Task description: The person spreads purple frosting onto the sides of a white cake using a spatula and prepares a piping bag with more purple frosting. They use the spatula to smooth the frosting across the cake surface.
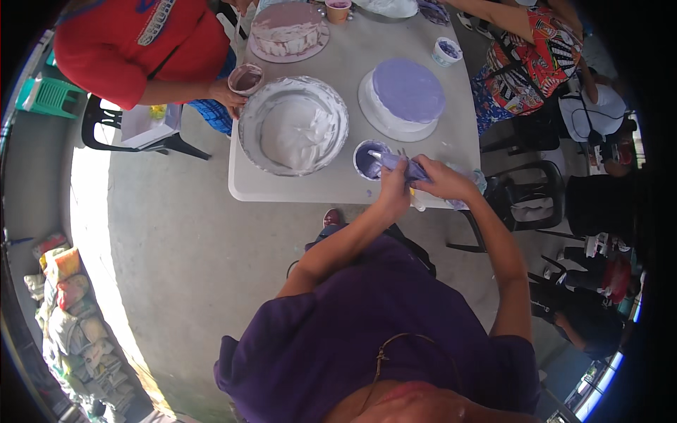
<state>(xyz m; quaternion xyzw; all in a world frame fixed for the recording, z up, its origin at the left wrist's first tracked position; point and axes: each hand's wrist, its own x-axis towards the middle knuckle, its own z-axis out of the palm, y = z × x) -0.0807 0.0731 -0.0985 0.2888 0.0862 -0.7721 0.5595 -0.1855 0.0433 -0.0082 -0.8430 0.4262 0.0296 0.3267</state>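
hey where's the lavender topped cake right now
In the head view, the cake stands on the right half of the table, right of the big bowl, just beyond the small purple tub and the person's left hand.

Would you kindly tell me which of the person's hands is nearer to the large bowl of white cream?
Left. The left hand is right of the large bowl, past a small cup; the right hand is farther right.
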